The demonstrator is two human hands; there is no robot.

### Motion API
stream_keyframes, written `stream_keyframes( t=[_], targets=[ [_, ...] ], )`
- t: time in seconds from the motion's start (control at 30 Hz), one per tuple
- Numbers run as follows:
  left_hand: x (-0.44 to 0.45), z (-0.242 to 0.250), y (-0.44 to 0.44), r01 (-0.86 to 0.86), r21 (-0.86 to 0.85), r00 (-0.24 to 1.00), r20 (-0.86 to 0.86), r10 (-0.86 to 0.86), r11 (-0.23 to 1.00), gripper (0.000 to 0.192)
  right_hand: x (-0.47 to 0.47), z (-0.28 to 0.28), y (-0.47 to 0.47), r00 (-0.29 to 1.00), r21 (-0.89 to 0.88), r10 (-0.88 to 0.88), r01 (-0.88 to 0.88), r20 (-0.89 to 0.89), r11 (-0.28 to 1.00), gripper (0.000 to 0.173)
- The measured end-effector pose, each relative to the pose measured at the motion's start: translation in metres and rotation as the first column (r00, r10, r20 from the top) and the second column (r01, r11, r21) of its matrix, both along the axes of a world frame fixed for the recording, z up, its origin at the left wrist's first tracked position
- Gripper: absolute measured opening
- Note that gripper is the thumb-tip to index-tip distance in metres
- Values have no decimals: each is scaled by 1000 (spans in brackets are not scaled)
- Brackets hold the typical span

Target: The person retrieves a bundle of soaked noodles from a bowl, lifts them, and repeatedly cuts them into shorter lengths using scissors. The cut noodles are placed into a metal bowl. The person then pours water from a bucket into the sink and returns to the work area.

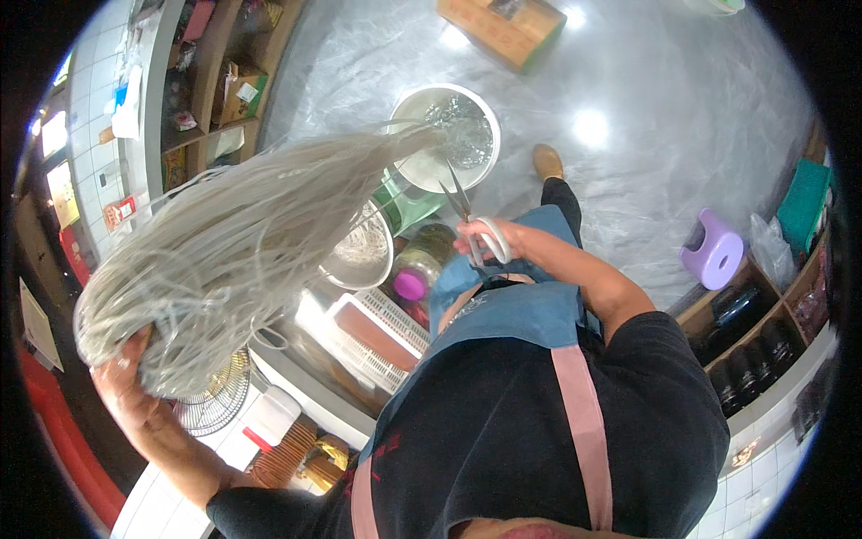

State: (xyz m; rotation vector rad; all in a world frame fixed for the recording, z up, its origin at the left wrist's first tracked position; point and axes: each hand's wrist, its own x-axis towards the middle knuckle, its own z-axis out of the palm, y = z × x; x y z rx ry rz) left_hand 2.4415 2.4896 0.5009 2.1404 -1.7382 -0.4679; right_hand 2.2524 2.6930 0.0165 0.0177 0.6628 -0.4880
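Note:
A long bundle of wet, translucent noodle-like strands (249, 222) hangs over my left hand (135, 347), which grips it high at the left; strands hide most of the fingers. The far end of the bundle reaches a round white basin of water (495, 135) on the floor. In my right hand (488, 239) are white-handled scissors (459, 201), their blades parted and pointing at the basin, close to its near rim but apart from the strands. Below the bundle, a second white bowl (384, 269) holds more thin strands, partly covered by the hanging ones.
A green plastic stool (411, 205), a jar with a purple lid (411, 284) and a white slotted basket (367, 303) stand near the basins. A cardboard box (505, 27) lies beyond. At the right is a purple stool (714, 252); a fan (219, 401) sits lower left.

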Motion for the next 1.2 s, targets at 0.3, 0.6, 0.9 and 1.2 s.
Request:
stream_keyframes(
  t=[0.3,0.6,0.9,1.2],
  targets=[
    [5,75,39,511,-266,859,145,-490,817,40,29,2,-20,989,-48,-75,81,132,996,49],
    [32,75,48,571,-346,817,334,-471,745,43,34,20,-22,994,-263,-7,36,109,964,54],
    [54,74,66,576,-371,806,405,-431,728,45,54,47,-59,992,-359,-121,125,35,925,71],
    [83,72,73,644,-321,748,452,-486,694,49,57,42,-82,989,-393,-148,124,-31,911,64]
  ],
)
